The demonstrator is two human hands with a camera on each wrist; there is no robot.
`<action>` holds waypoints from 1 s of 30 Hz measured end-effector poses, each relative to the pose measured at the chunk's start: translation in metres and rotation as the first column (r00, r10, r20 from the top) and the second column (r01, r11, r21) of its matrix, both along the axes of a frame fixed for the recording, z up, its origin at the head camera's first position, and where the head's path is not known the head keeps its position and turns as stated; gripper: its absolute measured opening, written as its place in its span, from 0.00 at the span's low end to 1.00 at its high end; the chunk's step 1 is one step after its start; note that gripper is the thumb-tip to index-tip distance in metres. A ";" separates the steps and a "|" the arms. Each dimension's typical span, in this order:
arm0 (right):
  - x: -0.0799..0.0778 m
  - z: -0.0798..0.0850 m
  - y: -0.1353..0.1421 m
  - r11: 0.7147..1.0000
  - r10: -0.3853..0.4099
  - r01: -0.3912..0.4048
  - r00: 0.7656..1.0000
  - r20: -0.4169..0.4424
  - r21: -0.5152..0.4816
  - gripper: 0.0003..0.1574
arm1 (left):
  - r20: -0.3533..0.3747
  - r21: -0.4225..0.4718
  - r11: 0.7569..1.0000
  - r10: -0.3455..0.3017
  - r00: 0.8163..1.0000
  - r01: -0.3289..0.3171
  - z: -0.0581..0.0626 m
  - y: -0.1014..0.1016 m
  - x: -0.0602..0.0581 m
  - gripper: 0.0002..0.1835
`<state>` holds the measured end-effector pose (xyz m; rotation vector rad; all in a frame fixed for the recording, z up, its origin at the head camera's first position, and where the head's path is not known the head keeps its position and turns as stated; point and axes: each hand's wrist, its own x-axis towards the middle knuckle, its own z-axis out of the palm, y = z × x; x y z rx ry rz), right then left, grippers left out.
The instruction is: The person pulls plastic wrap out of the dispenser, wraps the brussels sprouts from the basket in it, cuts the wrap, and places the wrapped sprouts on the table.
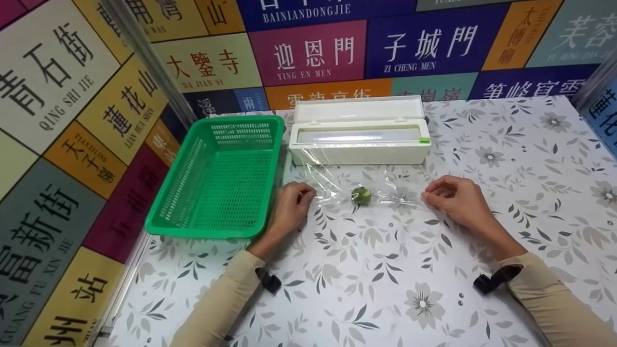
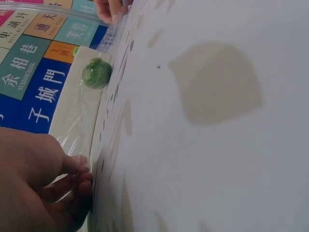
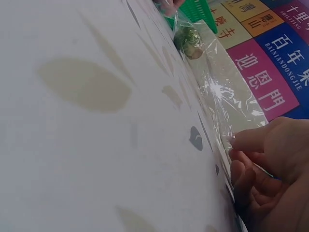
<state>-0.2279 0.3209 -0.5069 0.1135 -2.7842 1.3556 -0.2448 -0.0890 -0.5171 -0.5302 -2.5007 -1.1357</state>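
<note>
A sheet of clear plastic wrap (image 1: 332,185) runs from the white wrap dispenser box (image 1: 361,153) toward the person. My left hand (image 1: 293,200) pinches its near left corner between thumb and fingers. At the near right corner, the fingertips of my right hand (image 1: 455,195) pinch the film too. Between the hands sits a small round green vegetable (image 1: 361,195), like a small cabbage or Brussels sprout, close to the film's near edge. In the right wrist view, shiny film overlaps the vegetable (image 3: 188,42), whose pale cut end shows.
Left of the dispenser stands a green plastic basket (image 1: 217,193), right beside the left forearm. The dispenser's lid (image 1: 359,108) stands raised at the back, with a small green slider (image 1: 424,140) at its right end. A flower-patterned cloth (image 1: 385,299) covers the table; printed panels rise behind.
</note>
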 end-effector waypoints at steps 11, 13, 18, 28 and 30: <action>-0.001 0.005 -0.002 0.997 -0.007 0.013 0.996 0.085 -0.071 0.26 | -0.022 0.002 1.000 0.025 0.999 -0.024 0.004 0.004 0.003 0.08; -0.001 0.005 -0.001 0.996 -0.012 0.021 0.995 0.102 -0.089 0.28 | -0.018 0.007 1.000 0.029 0.999 -0.029 0.005 0.004 0.003 0.10; -0.002 0.005 0.000 0.991 -0.012 0.030 0.991 0.135 -0.131 0.32 | 0.027 0.035 0.998 0.042 0.999 -0.043 0.006 0.005 0.003 0.13; 0.000 0.006 0.002 0.989 0.038 -0.016 0.988 0.150 -0.146 0.31 | -0.014 -0.054 0.994 0.095 0.995 -0.096 0.013 0.018 0.010 0.11; 0.000 0.006 0.002 0.990 0.043 -0.022 0.988 0.149 -0.139 0.30 | -0.038 -0.137 0.990 0.032 0.999 -0.037 0.020 0.029 0.013 0.13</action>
